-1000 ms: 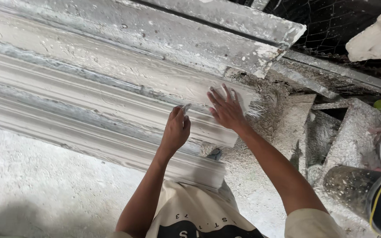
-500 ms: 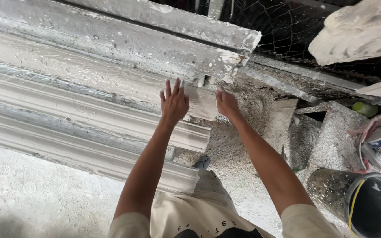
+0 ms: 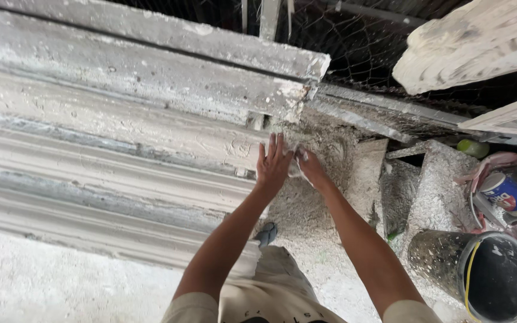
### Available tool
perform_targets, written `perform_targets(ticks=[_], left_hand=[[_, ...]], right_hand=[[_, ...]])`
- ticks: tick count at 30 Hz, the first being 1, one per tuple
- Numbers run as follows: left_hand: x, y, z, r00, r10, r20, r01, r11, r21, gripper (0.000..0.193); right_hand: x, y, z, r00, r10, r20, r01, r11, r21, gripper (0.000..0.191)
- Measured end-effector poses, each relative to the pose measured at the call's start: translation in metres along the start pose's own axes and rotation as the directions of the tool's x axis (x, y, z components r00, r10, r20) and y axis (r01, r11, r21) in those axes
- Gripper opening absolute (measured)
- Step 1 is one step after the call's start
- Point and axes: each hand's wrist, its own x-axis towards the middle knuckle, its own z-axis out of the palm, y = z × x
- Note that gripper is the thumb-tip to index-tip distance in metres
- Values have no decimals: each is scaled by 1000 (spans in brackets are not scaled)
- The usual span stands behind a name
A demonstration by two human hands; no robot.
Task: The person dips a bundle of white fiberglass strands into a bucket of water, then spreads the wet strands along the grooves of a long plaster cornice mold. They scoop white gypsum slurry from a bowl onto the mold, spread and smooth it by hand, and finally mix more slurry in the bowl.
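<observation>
**Plaster moulding end under both your hands**

Plaster moulding (image 3: 109,173) is filling most of what you are looking down on: a long cast cornice with stepped ridges and hollows, chalky white and grey, running from the left edge to its cut end near the middle. By the look of it, it is stiff, heavy and brittle, with crumbly edges at that end, so you are better off bearing on the broad flat bands than on the thin ridges. A rough plank-like form (image 3: 151,54) is lying along its upper side, crusted with dried plaster. Wire mesh (image 3: 360,36) is showing dark behind it.

A black bucket (image 3: 486,272) with a yellow rim stripe, spattered grey, is standing at the lower right, well apart from your hands. A small round tin (image 3: 510,194) is lying near it among pink rags.

Your left hand (image 3: 272,164) is resting flat and spread on the end of the moulding, fingers pointing upward, gripping nothing. Your right hand (image 3: 310,168) is just beside it, pressed against the same end; a pale bit is showing at its fingers, but you cannot tell whether it is closed on anything or merely coated in plaster. Loose, gritty plaster crumbs (image 3: 306,209) are lying heaped just below both hands.
</observation>
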Motion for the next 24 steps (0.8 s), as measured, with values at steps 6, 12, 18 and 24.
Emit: perform_targets(ticks=[6,12,18,24], left_hand=[[9,13,4,997,29,-68,-44,970,-240,12],[-5,-4,-11,989,-145,-8,90,652,-753,13],[-4,-17,-10,919,-359,163,339,511,-790,17],[-1,-42,-12,886,-461,40,387,690,-611,17]], right_hand=[[-18,11,-57,964,138,228,-188,959,210,51],[-24,2,-52,856,493,159,-473,869,-149,57],[-28,0,27,812,-566,140,463,481,-744,57],[-20,-19,51,910,-413,19,261,538,-801,47]])
